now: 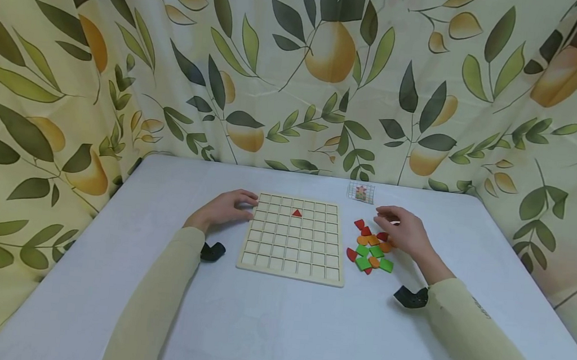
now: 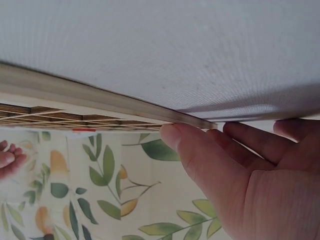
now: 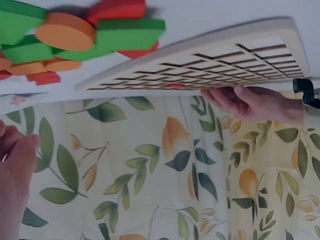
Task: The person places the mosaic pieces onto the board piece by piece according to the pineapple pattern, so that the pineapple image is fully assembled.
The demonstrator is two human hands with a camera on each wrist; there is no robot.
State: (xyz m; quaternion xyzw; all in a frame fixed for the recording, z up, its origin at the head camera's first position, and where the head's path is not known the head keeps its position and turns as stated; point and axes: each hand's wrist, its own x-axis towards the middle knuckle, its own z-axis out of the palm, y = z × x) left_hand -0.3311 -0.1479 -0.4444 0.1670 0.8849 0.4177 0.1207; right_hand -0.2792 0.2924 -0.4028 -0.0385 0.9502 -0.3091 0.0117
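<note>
- Left hand [image 1: 230, 206] sits flat at the far left corner of the wooden grid board [image 1: 294, 238], fingers straight and lightly spread, the fingertips touching the board's edge.
- The left wrist view confirms it: fingers [image 2: 200, 150] laid out long against the board's pale rim [image 2: 100, 97], nothing curled round it, nothing pinched.
- Right hand [image 1: 406, 231] hovers over the far right side of the pile of coloured pieces [image 1: 372, 249], fingers loosely bent and pointing left; whether the tips actually touch a piece, I cannot tell from here.
- In the right wrist view only the edge of that hand [image 3: 15, 175] shows at the left, with no piece seen in it.
- The pile lies just right of the board, not touching it: red, orange and green shapes heaped together, some overlapping.
- Up close in the right wrist view, green pieces [image 3: 125, 32], an orange disc [image 3: 65, 31] and a red piece [image 3: 117, 9] are stacked beside the board.
- On the board itself, one red triangle [image 1: 296, 213] sits in a cell in the second row from the far edge, near the middle; the other cells show bare wood.
- Beyond the pile, near the far table edge, lies a small pattern card [image 1: 361, 192] with a gridded picture.
- Everything rests on a white table [image 1: 267, 325], both forearms in pale sleeves [image 1: 157, 299], with a black wrist mount under each.
- Behind it all hangs a curtain [image 1: 297, 73] printed with leaves and yellow fruit.
</note>
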